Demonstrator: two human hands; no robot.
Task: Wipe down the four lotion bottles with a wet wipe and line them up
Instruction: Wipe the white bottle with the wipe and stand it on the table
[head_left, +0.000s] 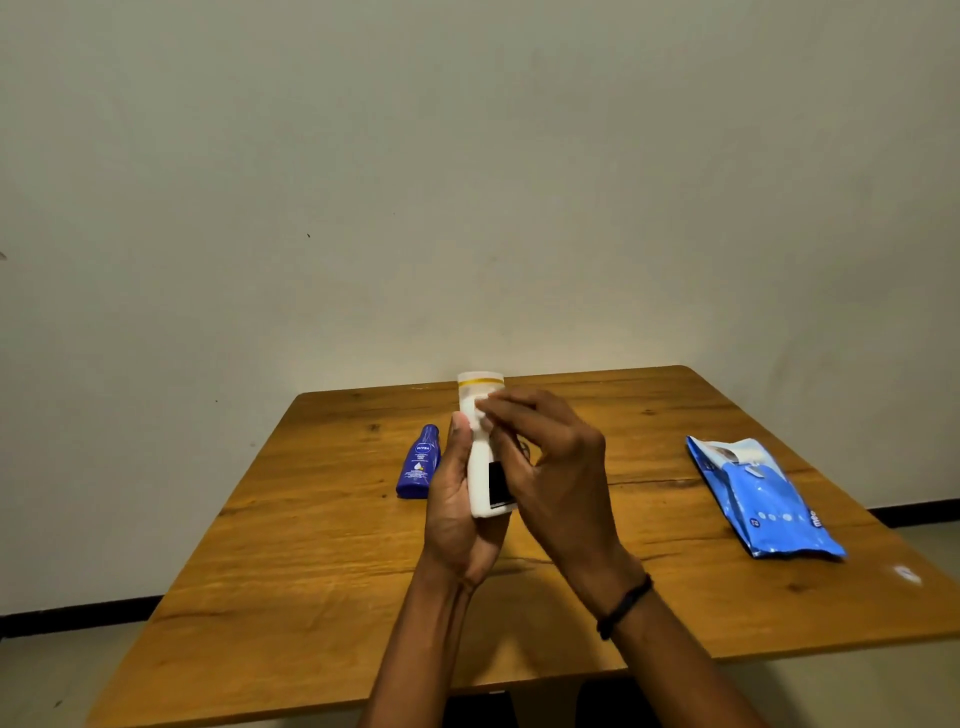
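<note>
My left hand (457, 514) grips a white lotion bottle (480, 473) with a gold band near its cap, held upright above the middle of the wooden table (311, 545). My right hand (550, 467) presses a small white wet wipe (480, 408) against the bottle's upper part with its fingertips. A dark blue lotion bottle (420, 462) stands on the table just left of my left hand. Any other bottles are hidden behind my hands or out of view.
A blue pack of wet wipes (763, 499) lies on the right side of the table, its flap open. A small white scrap (906, 574) sits near the right edge. A plain wall rises behind the table's far edge.
</note>
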